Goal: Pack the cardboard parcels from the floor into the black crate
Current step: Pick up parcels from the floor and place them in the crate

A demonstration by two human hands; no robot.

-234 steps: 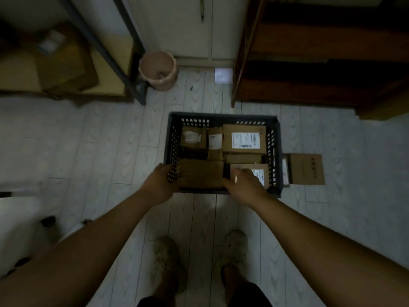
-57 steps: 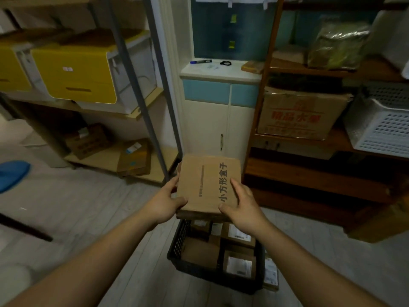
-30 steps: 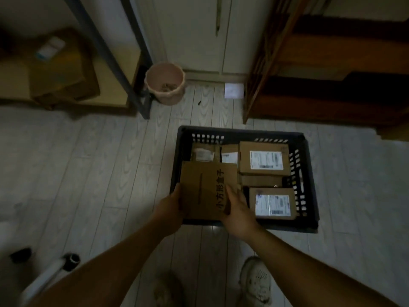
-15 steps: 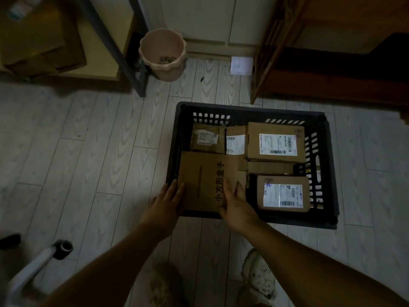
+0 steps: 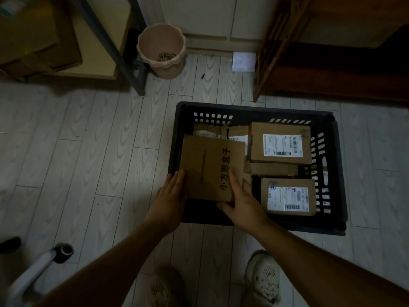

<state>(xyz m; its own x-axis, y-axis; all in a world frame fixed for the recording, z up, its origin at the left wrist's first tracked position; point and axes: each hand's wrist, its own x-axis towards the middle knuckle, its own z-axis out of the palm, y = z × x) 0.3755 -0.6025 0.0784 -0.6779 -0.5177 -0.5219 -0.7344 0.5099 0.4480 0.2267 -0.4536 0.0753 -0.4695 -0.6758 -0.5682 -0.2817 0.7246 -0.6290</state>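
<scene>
The black crate (image 5: 334, 165) stands on the pale plank floor in front of me with several cardboard parcels inside. A flat brown parcel (image 5: 208, 167) with black printed characters lies on top in the crate's near left part. My left hand (image 5: 169, 200) presses its left near edge, fingers together. My right hand (image 5: 240, 202) grips its near right corner, thumb under the edge. Two labelled parcels sit on the right: one at the back (image 5: 280, 142), one at the front (image 5: 287, 197).
A pink bin (image 5: 161, 49) stands beyond the crate beside a grey shelf leg (image 5: 115, 47). A dark wooden shelf unit (image 5: 309, 52) rises at the back right. A white chair leg with a castor (image 5: 51, 258) lies at the lower left. My shoes (image 5: 263, 282) are just below the crate.
The flat parcel has come down from chest height into the crate's left side. Both hands have stayed on its near edge as it settled.
</scene>
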